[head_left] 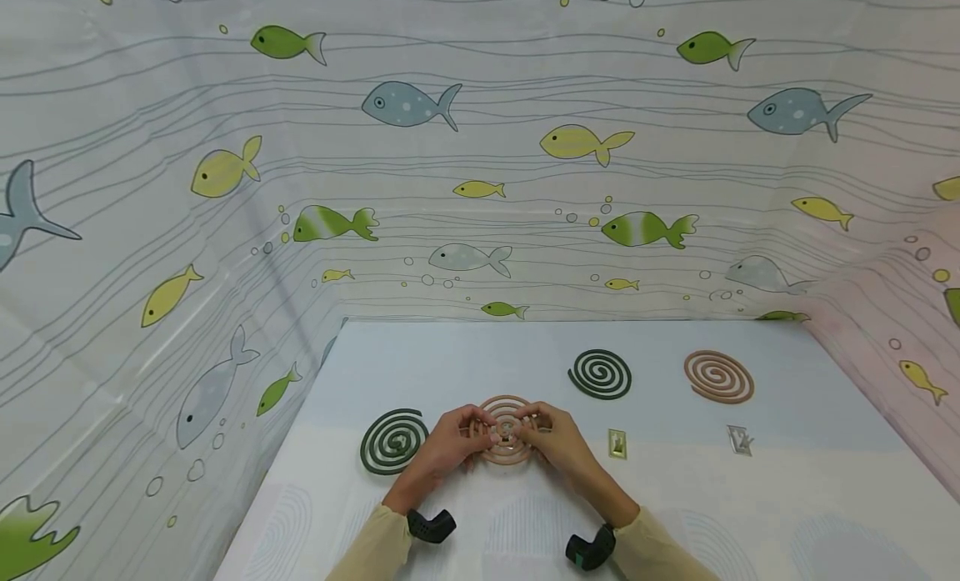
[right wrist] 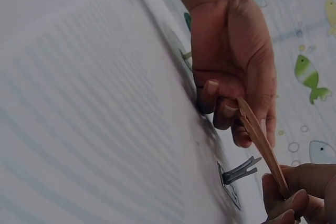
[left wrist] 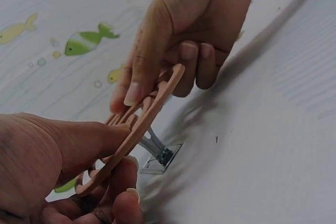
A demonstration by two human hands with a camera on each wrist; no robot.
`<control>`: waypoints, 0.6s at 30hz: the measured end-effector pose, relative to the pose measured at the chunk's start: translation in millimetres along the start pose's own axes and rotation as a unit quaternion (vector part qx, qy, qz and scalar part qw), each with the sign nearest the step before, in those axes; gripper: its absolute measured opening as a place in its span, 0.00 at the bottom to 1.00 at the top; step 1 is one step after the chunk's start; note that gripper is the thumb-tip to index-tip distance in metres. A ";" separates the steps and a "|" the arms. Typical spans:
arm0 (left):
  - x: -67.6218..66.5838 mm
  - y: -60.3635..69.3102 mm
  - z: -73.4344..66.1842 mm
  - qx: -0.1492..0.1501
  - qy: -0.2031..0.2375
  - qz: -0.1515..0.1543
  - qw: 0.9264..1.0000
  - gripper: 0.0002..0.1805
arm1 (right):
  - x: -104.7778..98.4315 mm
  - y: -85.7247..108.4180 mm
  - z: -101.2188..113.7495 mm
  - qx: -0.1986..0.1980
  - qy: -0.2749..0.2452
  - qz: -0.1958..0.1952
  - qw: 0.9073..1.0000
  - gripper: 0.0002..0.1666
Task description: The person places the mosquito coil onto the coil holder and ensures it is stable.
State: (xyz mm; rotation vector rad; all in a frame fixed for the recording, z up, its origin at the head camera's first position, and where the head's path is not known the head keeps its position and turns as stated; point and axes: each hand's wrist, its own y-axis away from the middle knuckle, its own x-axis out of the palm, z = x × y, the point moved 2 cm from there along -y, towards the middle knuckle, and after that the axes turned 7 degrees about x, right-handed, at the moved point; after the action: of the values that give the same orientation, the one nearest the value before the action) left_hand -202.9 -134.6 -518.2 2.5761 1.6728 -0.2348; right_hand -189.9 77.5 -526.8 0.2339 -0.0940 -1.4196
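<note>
A brown mosquito coil is held level-looking between both hands at the middle of the table. My left hand pinches its left side between thumb and fingers. The right hand pinches the opposite side, thumb on top and fingers beneath. Under the coil, a small metal coil stand rises from the tabletop with its upright prongs. In the left wrist view the prongs reach toward the coil's underside; in the right wrist view the stand appears apart from the coil. Whether the prong tips touch it, I cannot tell.
Left of the hands lies a dark green coil with a metal piece at its centre. Back right are another green coil and a brown coil. Nearer are a gold-coloured stand and a silver one. Fish-patterned sheeting encloses the white table.
</note>
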 end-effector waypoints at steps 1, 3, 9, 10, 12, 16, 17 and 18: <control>0.1 -0.1 0.0 0.001 0.001 0.000 1.000 0.17 | -0.2 -0.2 0.4 0.000 0.000 0.001 1.000 0.17; 0.0 0.0 -1.0 0.001 0.000 -0.002 1.000 0.17 | -0.5 -0.7 1.1 -0.002 0.000 0.002 1.000 0.16; -0.8 1.1 0.5 0.000 0.000 0.002 1.000 0.17 | -0.1 -1.4 -1.4 -0.002 0.003 0.005 1.000 0.15; -0.8 1.2 0.8 -0.001 0.002 0.004 1.000 0.17 | 0.0 -1.5 -2.3 -0.002 0.004 0.006 1.000 0.15; -0.9 1.4 1.5 -0.002 0.004 0.008 1.000 0.17 | 0.1 -1.8 -4.0 -0.004 0.006 0.008 1.000 0.15; -0.6 1.2 2.5 -0.002 0.005 0.011 1.000 0.17 | -0.1 -2.1 -6.3 -0.008 0.005 0.013 1.000 0.15; -0.5 1.2 2.8 -0.002 0.003 0.011 1.000 0.17 | -0.2 -2.0 -6.6 -0.008 0.005 0.013 1.000 0.15; -0.4 1.1 3.0 -0.003 0.002 0.011 1.000 0.17 | -0.3 -2.0 -7.0 -0.008 0.005 0.014 1.000 0.15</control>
State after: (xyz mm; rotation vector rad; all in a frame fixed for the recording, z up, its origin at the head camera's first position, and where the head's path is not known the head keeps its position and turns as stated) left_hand -202.3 -135.8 -521.1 2.5908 1.6421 -0.2231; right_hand -190.4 78.2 -534.0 0.2268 -0.0771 -1.3905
